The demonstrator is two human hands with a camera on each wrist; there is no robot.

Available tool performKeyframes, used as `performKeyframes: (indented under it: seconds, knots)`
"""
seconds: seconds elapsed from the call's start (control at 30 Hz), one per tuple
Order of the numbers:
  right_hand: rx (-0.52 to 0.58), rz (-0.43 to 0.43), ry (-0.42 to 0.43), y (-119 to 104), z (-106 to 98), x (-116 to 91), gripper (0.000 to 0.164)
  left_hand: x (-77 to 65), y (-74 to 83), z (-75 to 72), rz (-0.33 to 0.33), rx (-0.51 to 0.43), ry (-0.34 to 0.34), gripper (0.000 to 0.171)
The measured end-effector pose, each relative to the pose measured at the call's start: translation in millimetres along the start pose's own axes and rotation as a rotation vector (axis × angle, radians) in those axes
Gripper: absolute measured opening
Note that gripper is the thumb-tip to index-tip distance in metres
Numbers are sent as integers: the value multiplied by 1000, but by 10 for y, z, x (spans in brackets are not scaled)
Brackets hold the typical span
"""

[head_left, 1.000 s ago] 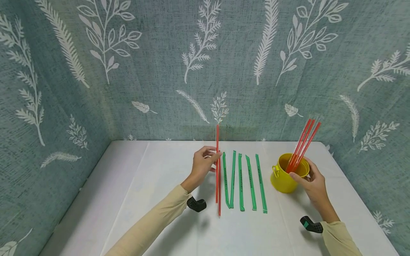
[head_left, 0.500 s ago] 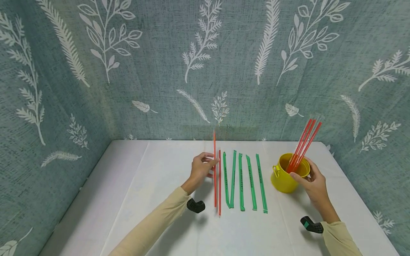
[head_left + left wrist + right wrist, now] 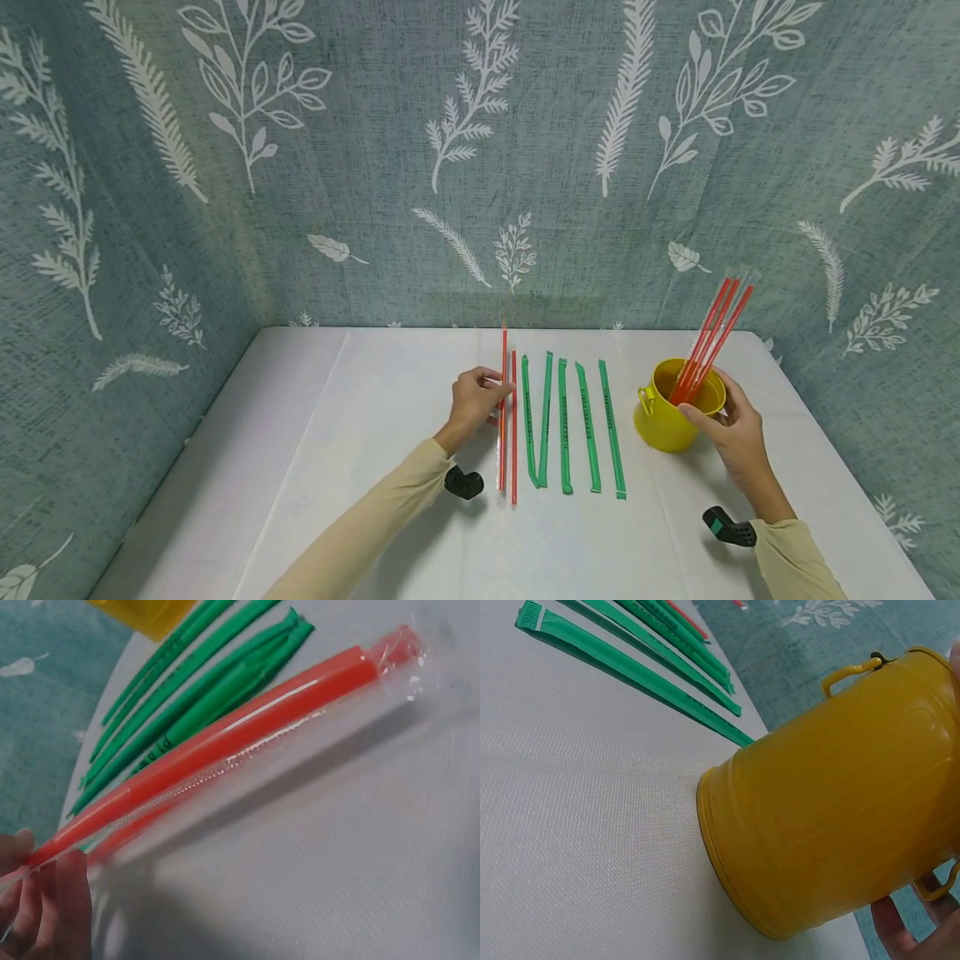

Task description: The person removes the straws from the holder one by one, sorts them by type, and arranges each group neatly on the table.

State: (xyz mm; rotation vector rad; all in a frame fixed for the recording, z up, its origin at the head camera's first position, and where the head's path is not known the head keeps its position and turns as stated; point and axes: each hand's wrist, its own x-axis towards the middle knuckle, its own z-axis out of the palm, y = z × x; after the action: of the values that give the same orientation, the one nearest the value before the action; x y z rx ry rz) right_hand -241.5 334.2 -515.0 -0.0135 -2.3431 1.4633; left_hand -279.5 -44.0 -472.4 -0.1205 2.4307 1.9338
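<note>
My left hand (image 3: 474,402) pinches a red straw (image 3: 270,712) in a clear wrapper, near the middle of its length. The straw hovers low over the table, with its shadow below it in the left wrist view. Just to its right, another wrapped red straw (image 3: 514,454) lies on the table. My right hand (image 3: 738,433) grips the rim and side of a small yellow bucket (image 3: 667,431), which stands on the table. Three wrapped red straws (image 3: 712,337) lean to the right inside the bucket. Part of the right hand is hidden behind the bucket in the right wrist view.
Several green paper-wrapped straws (image 3: 565,425) lie in a row between the red straws and the bucket. A white cloth covers the table (image 3: 360,467). Leaf-patterned green fabric (image 3: 375,167) hangs behind and at both sides. A black device (image 3: 465,483) is worn on each wrist.
My left hand has shifted the held red straw slightly left, then lowered it toward the table beside the other red straw. The right hand and bucket have stayed put.
</note>
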Motion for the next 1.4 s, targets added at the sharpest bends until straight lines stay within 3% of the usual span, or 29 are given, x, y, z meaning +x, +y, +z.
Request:
performKeyframes:
  seconds: [0.33,0.63,0.83,1.17,1.4]
  knots:
    - [2,-2,-3,-11,1,-4,68,29,-63,20,23,134,48,25]
    - [11,-9,-11,-8,-11,-1,68,106,-104,49,122,306,107,25]
    - [21,-12,-5,-14,-6,2,68,109,-72,71,137,398,135,25]
    - [-23,9,-10,-29,-30,-5,69,71,-30,57,164,393,127,23]
    - [-17,5,-14,-25,-11,-11,68,117,39,50,178,283,107,22]
